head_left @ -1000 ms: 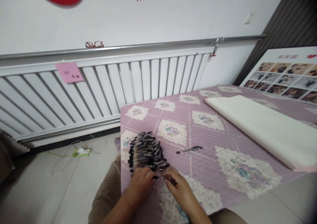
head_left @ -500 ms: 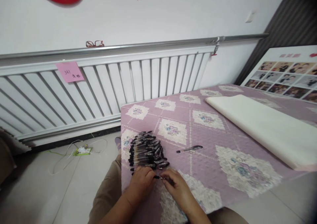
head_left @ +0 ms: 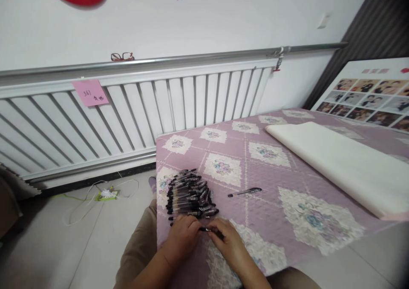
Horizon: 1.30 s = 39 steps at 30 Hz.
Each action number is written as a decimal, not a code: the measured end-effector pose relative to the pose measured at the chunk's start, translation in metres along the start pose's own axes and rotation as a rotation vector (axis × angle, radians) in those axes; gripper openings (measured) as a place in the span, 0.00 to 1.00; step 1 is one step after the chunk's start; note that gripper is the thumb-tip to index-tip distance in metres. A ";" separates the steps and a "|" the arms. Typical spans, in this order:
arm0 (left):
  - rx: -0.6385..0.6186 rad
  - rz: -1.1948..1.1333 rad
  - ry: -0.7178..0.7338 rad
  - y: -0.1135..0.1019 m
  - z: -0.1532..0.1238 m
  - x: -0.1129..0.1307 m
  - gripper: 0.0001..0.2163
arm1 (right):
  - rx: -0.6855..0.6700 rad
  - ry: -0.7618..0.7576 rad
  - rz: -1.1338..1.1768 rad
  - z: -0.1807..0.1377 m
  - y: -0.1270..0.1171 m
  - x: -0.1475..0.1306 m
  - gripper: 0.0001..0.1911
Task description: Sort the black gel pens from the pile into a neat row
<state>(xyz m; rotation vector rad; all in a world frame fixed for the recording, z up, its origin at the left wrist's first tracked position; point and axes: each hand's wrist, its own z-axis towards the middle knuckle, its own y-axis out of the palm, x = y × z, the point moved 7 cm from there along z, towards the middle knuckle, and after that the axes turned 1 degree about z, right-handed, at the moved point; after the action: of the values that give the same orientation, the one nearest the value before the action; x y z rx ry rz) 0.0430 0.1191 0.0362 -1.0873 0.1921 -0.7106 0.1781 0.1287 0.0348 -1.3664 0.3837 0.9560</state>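
Note:
Between my two hands is a dark pen [head_left: 203, 229], mostly hidden by the fingers. My left hand [head_left: 183, 236] is closed around one part of it, just in front of the pile. My right hand [head_left: 226, 238] pinches its other end between thumb and fingers. Directly beyond my left hand lies a heap of black pens [head_left: 188, 195], stacked side by side with their dark ends mostly to the right. Apart from the heap, a single pen [head_left: 244, 192] with a clear barrel rests on the cloth to the right.
A pink-purple floral cloth [head_left: 230, 146] covers the table. On its right side lies a folded cream sheet [head_left: 332, 165]. Behind the table runs a white radiator [head_left: 185, 97] bearing a pink note [head_left: 90, 92]. A power strip [head_left: 108, 195] with cables is on the floor, left.
My right fingers have shifted very slightly around the end of the held pen. Everything else stays where it was.

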 end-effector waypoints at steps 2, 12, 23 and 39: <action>0.000 0.007 -0.002 0.000 0.000 0.000 0.04 | -0.006 -0.005 -0.008 0.000 0.000 -0.001 0.05; 0.006 0.022 -0.013 0.005 -0.002 -0.002 0.03 | -0.033 -0.016 -0.062 -0.001 0.002 -0.005 0.04; 0.028 -0.001 -0.010 0.007 -0.005 -0.003 0.02 | -0.097 -0.045 -0.203 0.000 0.006 -0.013 0.04; -0.048 -0.069 -0.046 0.006 -0.003 -0.003 0.04 | -0.062 -0.047 -0.130 -0.001 0.005 -0.013 0.10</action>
<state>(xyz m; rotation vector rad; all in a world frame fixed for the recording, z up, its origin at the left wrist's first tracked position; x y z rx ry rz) 0.0420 0.1207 0.0287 -1.1595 0.1337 -0.7449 0.1673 0.1234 0.0410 -1.4052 0.2276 0.8969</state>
